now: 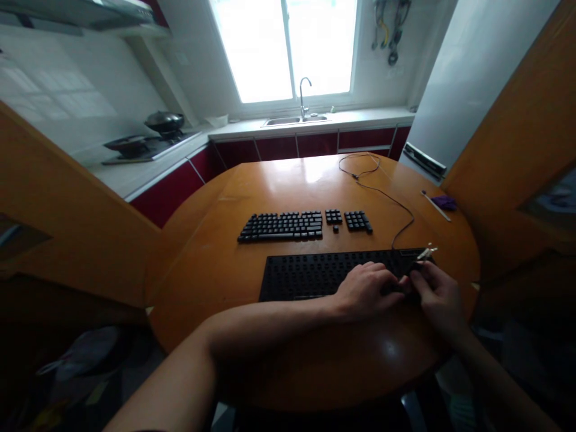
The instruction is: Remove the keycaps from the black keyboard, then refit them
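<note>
A black keyboard base point(310, 273) lies near the front of the table, most of its keycaps off. My left hand point(366, 289) rests over its right half, fingers curled and closed toward the right hand; what the fingertips hold, if anything, is hidden. Beside it, at the keyboard's right end, my right hand point(436, 294) is closed on a small tool that looks like a keycap puller point(426, 252), its pale wire ends pointing up and away. Behind the base, loose black keycaps are laid out in keyboard order: a main block point(283, 226), a small cluster point(333, 216) and a number-pad block point(358, 221).
A cable point(398, 204) runs from the keyboard to a loop at the table's far edge. At the right lie a thin white stick point(436, 206) and a purple cloth point(444, 203). Beyond the wooden table point(202, 252) are a sink point(282, 121) and a stove point(153, 147).
</note>
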Motion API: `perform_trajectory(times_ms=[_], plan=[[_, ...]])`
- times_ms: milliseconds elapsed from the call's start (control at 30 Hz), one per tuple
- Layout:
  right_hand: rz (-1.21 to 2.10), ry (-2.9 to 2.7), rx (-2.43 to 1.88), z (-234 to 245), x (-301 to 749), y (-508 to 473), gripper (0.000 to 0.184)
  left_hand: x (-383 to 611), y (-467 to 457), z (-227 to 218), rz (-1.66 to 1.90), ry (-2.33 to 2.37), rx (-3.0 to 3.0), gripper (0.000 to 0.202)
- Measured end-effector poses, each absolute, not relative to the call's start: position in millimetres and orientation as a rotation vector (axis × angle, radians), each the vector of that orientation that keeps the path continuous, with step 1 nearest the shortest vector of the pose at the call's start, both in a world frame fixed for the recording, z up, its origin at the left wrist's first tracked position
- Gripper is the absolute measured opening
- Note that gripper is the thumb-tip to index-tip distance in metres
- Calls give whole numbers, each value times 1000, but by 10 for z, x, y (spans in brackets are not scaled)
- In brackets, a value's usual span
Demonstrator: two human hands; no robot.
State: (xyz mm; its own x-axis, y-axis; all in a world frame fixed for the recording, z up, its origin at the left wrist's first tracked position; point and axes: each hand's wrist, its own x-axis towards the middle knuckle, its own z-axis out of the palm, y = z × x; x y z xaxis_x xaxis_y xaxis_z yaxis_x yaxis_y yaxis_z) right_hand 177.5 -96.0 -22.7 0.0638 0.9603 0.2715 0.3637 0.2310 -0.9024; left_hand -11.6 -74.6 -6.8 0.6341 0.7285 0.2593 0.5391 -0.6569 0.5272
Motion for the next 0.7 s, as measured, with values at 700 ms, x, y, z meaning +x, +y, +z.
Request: perform_trajectory(times_ms=[700], plan=[[351,-1504,-1435,-3,1509,-1079,22,-252,-877,319,730,1085,2966,25]])
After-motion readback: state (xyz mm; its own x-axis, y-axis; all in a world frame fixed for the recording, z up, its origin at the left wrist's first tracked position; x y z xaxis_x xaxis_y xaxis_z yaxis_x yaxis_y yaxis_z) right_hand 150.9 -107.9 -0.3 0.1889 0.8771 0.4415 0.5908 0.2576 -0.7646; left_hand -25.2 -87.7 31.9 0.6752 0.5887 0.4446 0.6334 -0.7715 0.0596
